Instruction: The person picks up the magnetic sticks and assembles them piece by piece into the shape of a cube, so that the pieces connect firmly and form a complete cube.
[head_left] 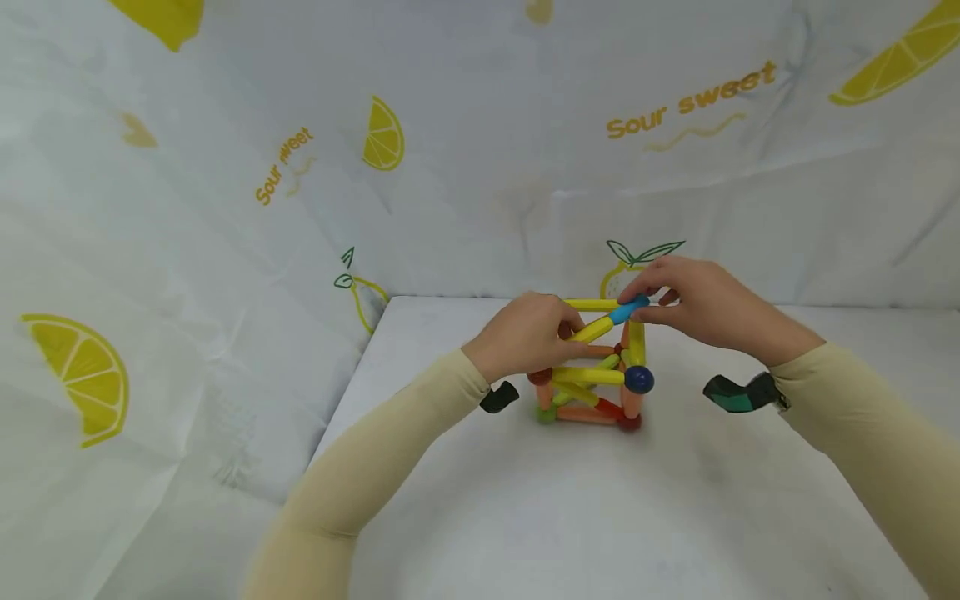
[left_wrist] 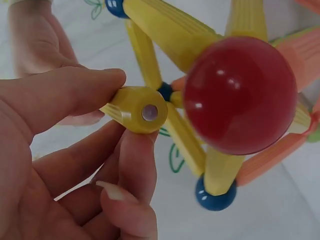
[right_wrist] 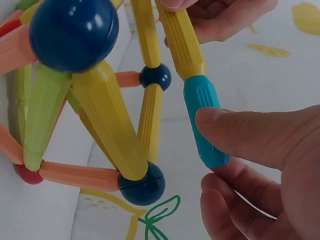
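Note:
A cube-like frame of magnetic rods and balls stands on the white table, with a red ball (left_wrist: 240, 95) and a dark blue ball (head_left: 639, 379) at two upper corners. Above it, my left hand (head_left: 528, 333) pinches a yellow rod (left_wrist: 135, 107) between thumb and fingers; its bare end faces the left wrist camera. Joined end to end with that rod is a blue rod (right_wrist: 205, 120), which my right hand (head_left: 701, 308) pinches between thumb and fingertips. In both wrist views the joined pair is held apart from the frame.
The white table (head_left: 540, 517) extends in front of the frame and to both sides. A white cloth (head_left: 480, 167) with lemon prints hangs behind the table and along its left side. Dark straps (head_left: 738, 393) hang at both sleeve cuffs.

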